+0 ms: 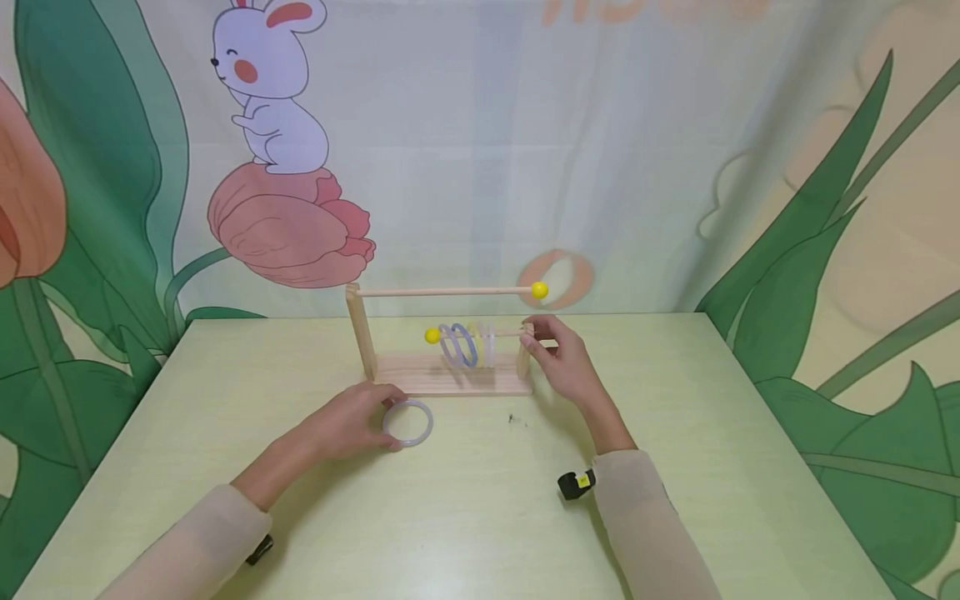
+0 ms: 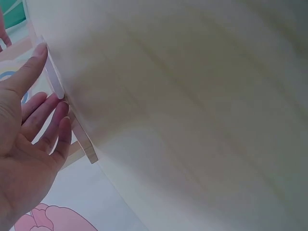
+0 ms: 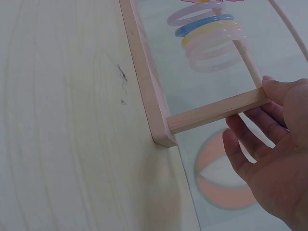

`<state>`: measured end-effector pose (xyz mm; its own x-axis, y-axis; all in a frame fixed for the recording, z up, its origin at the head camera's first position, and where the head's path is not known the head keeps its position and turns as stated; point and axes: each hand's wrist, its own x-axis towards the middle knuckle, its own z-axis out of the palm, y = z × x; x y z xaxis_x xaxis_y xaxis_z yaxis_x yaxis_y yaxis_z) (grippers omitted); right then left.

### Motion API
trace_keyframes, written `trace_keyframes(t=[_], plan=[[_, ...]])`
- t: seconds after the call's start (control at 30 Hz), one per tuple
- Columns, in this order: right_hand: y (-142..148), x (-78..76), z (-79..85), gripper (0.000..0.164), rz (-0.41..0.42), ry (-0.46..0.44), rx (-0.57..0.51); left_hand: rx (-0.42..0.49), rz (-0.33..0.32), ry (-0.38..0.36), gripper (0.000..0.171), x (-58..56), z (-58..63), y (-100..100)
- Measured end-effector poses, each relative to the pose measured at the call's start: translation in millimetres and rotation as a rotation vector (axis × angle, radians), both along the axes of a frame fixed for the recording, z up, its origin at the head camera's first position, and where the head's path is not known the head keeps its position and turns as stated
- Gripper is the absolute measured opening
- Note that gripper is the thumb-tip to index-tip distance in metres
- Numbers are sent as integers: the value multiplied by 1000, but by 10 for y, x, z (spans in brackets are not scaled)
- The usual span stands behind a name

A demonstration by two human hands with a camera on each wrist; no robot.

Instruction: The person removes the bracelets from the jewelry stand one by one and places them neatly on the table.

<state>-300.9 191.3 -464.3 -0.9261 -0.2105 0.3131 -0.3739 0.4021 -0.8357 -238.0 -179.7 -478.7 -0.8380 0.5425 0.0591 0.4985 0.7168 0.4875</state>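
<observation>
My left hand (image 1: 352, 422) holds a pale lilac ring (image 1: 431, 423) by its edge, thumb and fingers on opposite sides. In the left wrist view the ring (image 2: 56, 82) shows edge-on at the fingertips. A wooden rack (image 1: 420, 382) stands ahead, with a long upper rod (image 1: 442, 292) and a shorter lower one, each ending in a yellow ball. Several rings in lilac, blue, yellow and whitish hang on the lower rod, among them a blue ring (image 3: 204, 25). My right hand (image 1: 564, 358) pinches the top of the rack's short post (image 3: 216, 111), where that rod joins.
The rack stands near the back edge of the pale wooden table (image 1: 450, 517). Small dark marks (image 1: 512, 418) lie on the tabletop in front of it. A printed curtain (image 1: 420, 167) with a rabbit and flowers hangs behind.
</observation>
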Motion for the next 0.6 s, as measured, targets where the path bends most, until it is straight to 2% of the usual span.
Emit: trace_keyframes(t=[0.43,0.6], plan=[[6,-3,4,36,1,3,-12,2,-21,-10,67,-21,10,1],[4,-12,-1,34,3,6,-17,8,6,-43,68,6,85,5]])
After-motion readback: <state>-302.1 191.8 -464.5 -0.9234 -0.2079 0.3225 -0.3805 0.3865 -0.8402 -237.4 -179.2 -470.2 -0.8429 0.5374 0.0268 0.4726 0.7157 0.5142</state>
